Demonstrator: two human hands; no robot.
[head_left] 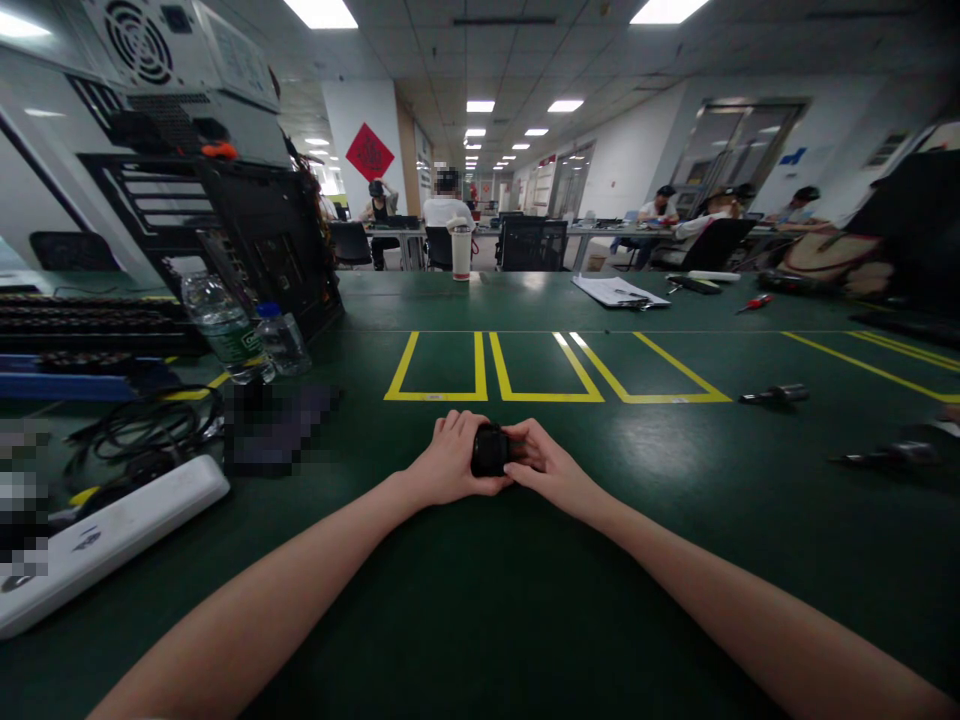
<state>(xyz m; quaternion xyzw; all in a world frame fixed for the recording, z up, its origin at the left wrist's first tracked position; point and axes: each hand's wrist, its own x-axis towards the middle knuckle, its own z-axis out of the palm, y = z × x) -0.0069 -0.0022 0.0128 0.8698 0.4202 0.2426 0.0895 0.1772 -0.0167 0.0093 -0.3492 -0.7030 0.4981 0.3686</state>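
Note:
Between my two hands is a small black block-like object, its exact kind too dark to make out. My left hand is wrapped around its left side, thumb along the near edge. From the right, my right hand grips it with thumb and fingers. The palms and part of the object's far side are hidden. Both hands are low over the green tabletop, just in front of the yellow tape outlines.
On the left are a white power strip, black cables, water bottles and a computer case. A clipboard, a red-handled tool and dark tool bits lie right. A tumbler stands at the far edge.

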